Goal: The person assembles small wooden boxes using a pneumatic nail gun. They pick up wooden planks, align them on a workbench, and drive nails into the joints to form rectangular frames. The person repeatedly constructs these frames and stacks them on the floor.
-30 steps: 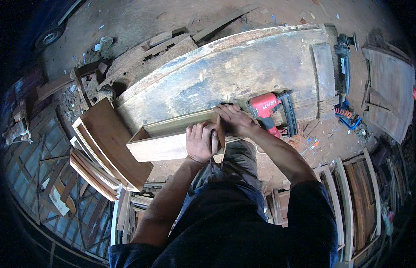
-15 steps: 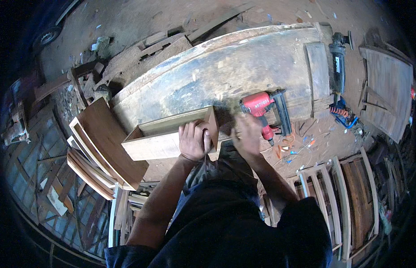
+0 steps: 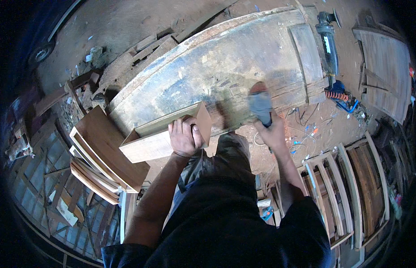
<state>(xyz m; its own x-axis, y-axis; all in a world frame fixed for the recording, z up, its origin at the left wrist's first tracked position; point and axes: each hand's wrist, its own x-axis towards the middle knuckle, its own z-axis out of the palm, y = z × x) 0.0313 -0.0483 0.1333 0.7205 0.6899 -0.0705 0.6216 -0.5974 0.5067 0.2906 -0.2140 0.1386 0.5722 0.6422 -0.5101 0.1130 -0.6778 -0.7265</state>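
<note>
Clasping an open wooden box (image 3: 147,146) at nine o'clock from mid-view with the left hand (image 3: 184,137), with fingers curled over its near wall. Gripping a motion-blurred nail gun (image 3: 260,105) at two o'clock, above the table (image 3: 194,80), with the right hand (image 3: 272,133), fingers wrapped round it. With a dark grinder (image 3: 328,49) farther out toward two o'clock.

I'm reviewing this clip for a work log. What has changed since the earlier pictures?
The right hand let go of the open wooden box's right end, moved rightward and took hold of the red nail gun, which is now turned and blurred. The left hand stays at the box's near wall; the angle grinder stays beyond the workbench's right end.
</note>
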